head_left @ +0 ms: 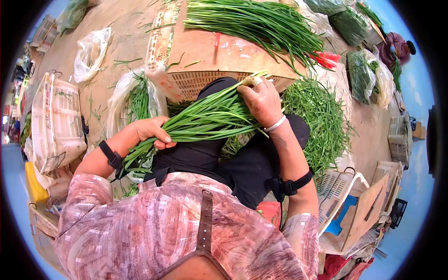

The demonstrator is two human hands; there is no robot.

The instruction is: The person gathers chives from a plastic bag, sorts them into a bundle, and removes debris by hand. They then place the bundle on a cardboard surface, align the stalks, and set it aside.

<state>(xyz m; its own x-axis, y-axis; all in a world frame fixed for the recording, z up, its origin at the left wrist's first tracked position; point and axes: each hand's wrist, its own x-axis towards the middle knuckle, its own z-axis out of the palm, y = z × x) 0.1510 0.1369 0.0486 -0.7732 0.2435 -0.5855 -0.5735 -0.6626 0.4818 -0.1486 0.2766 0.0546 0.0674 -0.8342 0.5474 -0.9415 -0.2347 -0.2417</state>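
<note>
A bunch of long green garlic chives [205, 114] lies slantwise across my lap, its pale stem ends up to the right. My left hand [156, 133] is closed around the leafy lower part. At the upper right, my right hand [261, 100] grips the bunch near the pale ends, fingers curled over the stems. Just ahead, a larger pile of chives [247, 23] rests on a cardboard sheet [238, 53] over a plastic crate [200, 85]. Beside my right knee spreads a loose heap of green leaves [319, 123].
Red strips [325, 60] and a small red object [217, 40] lie on the cardboard. An open plastic bag [116, 105] with greens stands left. Crates [58, 116] flank both sides. Bagged greens [361, 77] sit at the far right, near another person [392, 49].
</note>
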